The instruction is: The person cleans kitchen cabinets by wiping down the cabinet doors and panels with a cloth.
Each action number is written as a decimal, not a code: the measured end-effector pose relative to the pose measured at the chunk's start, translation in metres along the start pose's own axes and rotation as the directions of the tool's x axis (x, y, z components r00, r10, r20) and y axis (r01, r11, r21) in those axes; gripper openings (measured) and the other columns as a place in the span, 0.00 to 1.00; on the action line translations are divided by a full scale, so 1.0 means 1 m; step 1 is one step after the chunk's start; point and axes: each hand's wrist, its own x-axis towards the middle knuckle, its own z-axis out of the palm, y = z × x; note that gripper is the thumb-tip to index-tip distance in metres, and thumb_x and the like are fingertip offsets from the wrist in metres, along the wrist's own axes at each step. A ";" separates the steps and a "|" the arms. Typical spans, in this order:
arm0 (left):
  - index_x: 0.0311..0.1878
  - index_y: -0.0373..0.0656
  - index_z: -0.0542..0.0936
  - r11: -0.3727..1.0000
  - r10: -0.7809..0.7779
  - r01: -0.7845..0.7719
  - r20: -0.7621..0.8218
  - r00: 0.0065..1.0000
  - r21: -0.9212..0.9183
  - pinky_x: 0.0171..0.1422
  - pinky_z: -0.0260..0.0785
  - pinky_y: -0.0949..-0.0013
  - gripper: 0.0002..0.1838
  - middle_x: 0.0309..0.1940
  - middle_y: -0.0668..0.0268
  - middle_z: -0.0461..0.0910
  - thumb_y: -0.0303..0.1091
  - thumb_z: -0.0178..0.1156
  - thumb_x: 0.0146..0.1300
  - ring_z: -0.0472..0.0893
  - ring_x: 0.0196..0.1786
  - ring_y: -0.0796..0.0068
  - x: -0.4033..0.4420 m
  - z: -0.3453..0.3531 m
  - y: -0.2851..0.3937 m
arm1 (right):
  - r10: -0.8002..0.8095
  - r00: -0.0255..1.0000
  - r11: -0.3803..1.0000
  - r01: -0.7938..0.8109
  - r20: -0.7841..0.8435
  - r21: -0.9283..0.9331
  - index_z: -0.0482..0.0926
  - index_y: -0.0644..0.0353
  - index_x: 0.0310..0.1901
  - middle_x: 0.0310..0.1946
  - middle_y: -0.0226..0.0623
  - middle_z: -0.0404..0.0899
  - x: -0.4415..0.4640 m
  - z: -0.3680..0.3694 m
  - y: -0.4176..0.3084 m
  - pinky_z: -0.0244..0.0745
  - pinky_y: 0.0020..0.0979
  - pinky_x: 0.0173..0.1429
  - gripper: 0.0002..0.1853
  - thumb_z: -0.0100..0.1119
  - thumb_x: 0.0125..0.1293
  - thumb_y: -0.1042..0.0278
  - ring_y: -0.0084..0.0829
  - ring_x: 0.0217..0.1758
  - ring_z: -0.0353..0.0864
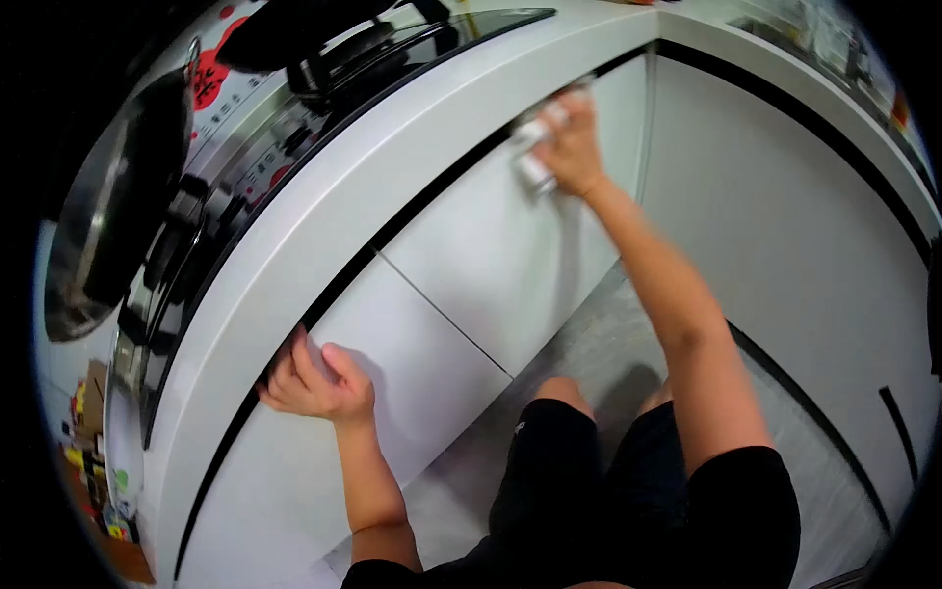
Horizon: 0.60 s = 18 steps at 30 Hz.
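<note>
White and soft-looking, a crumpled cloth (536, 165) is held in the right hand (569, 147); it is clasped by the fingers, although they are blurred, and its main part is seen on their left side, toward the left hand (324, 383); its long axis cannot be told surely, because the shape is bunched.

By the right hand, the cloth is kept at the upper part of the right cabinet door (471, 255), just below the dark gap (437, 193) under the tabletop (392, 147); the left hand is placed well apart from it, along the same gap, at the top of the left cabinet door (412, 393); the seam between both doors is left between the two hands.

On the left hand, the fingers are bent into the gap and the thumb is raised; whether an edge is gripped there cannot be told, since the tips are hidden.
</note>
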 end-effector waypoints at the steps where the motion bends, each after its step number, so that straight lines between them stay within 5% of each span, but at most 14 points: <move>1: 0.50 0.41 0.78 1.000 -0.011 0.011 0.007 1.000 -0.017 0.64 0.50 0.53 0.17 0.46 0.62 0.73 0.36 0.53 0.59 0.69 0.54 0.62 -0.001 0.003 -0.001 | 0.068 0.997 0.997 -0.067 0.034 -0.021 0.72 0.50 0.49 0.51 0.44 0.64 -0.001 -0.005 0.020 0.57 0.51 0.61 0.26 0.65 0.47 0.58 0.46 0.57 0.62; 2: 0.50 0.39 0.78 1.000 -0.008 0.008 -0.006 1.000 -0.008 0.64 0.51 0.53 0.17 0.46 0.62 0.73 0.36 0.54 0.59 0.69 0.53 0.62 -0.002 0.004 -0.002 | 0.129 0.992 0.991 -0.129 -0.001 0.038 0.68 0.51 0.49 0.51 0.46 0.62 0.002 -0.004 0.041 0.56 0.51 0.61 0.23 0.62 0.51 0.61 0.48 0.57 0.62; 3: 0.50 0.40 0.78 1.000 -0.012 0.012 -0.005 1.000 0.005 0.63 0.51 0.53 0.17 0.45 0.62 0.73 0.36 0.54 0.59 0.69 0.52 0.62 -0.003 0.004 -0.002 | -0.018 1.000 0.995 0.020 0.023 -0.094 0.66 0.54 0.49 0.51 0.47 0.62 0.009 -0.014 0.052 0.56 0.49 0.62 0.20 0.58 0.56 0.64 0.51 0.57 0.62; 4: 0.50 0.40 0.78 1.000 -0.013 0.013 -0.006 1.000 0.014 0.63 0.51 0.53 0.17 0.45 0.62 0.73 0.36 0.54 0.59 0.69 0.51 0.62 -0.002 0.003 -0.001 | 0.118 0.992 0.989 -0.121 -0.034 -0.089 0.66 0.57 0.50 0.52 0.48 0.62 0.009 -0.009 0.064 0.55 0.47 0.62 0.16 0.53 0.61 0.66 0.52 0.57 0.62; 9: 0.46 0.40 0.78 1.000 0.011 -0.008 -0.078 0.997 0.030 0.58 0.53 0.57 0.15 0.43 0.66 0.74 0.37 0.54 0.58 0.71 0.49 0.66 0.002 0.007 0.002 | 0.227 0.953 0.972 -0.233 -0.201 -0.010 0.65 0.66 0.55 0.58 0.51 0.61 0.002 0.011 0.066 0.52 0.48 0.64 0.19 0.49 0.67 0.64 0.50 0.62 0.59; 11: 0.46 0.41 0.78 0.997 -0.002 0.008 -0.081 0.997 0.076 0.58 0.55 0.55 0.16 0.42 0.66 0.73 0.39 0.55 0.58 0.71 0.49 0.66 0.000 0.009 0.004 | 0.292 0.912 0.951 -0.309 -0.290 -0.013 0.64 0.66 0.57 0.62 0.54 0.57 0.001 0.025 0.019 0.46 0.51 0.68 0.21 0.49 0.67 0.63 0.51 0.68 0.53; 13: 0.46 0.42 0.78 0.996 0.010 -0.002 -0.085 0.996 0.091 0.58 0.55 0.54 0.16 0.42 0.66 0.73 0.40 0.55 0.58 0.71 0.49 0.65 -0.002 0.011 0.003 | 0.443 0.882 0.896 -0.437 -0.157 0.072 0.62 0.66 0.61 0.67 0.57 0.51 0.003 0.018 -0.066 0.39 0.55 0.71 0.25 0.50 0.66 0.61 0.53 0.73 0.44; 14: 0.46 0.42 0.77 0.995 0.012 -0.003 -0.094 0.996 0.096 0.59 0.55 0.54 0.16 0.43 0.66 0.73 0.41 0.55 0.58 0.71 0.49 0.65 -0.003 0.012 0.002 | 0.390 0.917 0.920 -0.392 -0.084 -0.004 0.60 0.67 0.63 0.70 0.57 0.46 -0.001 0.015 -0.107 0.33 0.58 0.72 0.32 0.54 0.62 0.55 0.55 0.74 0.40; 15: 0.47 0.42 0.77 0.995 0.016 -0.006 -0.102 0.995 0.100 0.59 0.55 0.53 0.17 0.43 0.66 0.72 0.41 0.55 0.59 0.71 0.49 0.65 -0.003 0.014 0.002 | 0.459 0.887 0.880 -0.461 0.040 0.115 0.64 0.58 0.62 0.71 0.55 0.45 0.001 0.009 -0.150 0.33 0.65 0.69 0.34 0.59 0.56 0.50 0.54 0.74 0.41; 18: 0.48 0.43 0.77 0.996 0.037 -0.029 -0.095 0.995 0.090 0.60 0.54 0.53 0.17 0.44 0.66 0.72 0.42 0.55 0.59 0.71 0.50 0.65 -0.003 0.014 0.000 | 0.176 0.976 0.943 -0.204 0.127 0.263 0.71 0.41 0.59 0.71 0.44 0.50 -0.008 -0.003 -0.227 0.39 0.65 0.66 0.30 0.59 0.53 0.45 0.45 0.74 0.47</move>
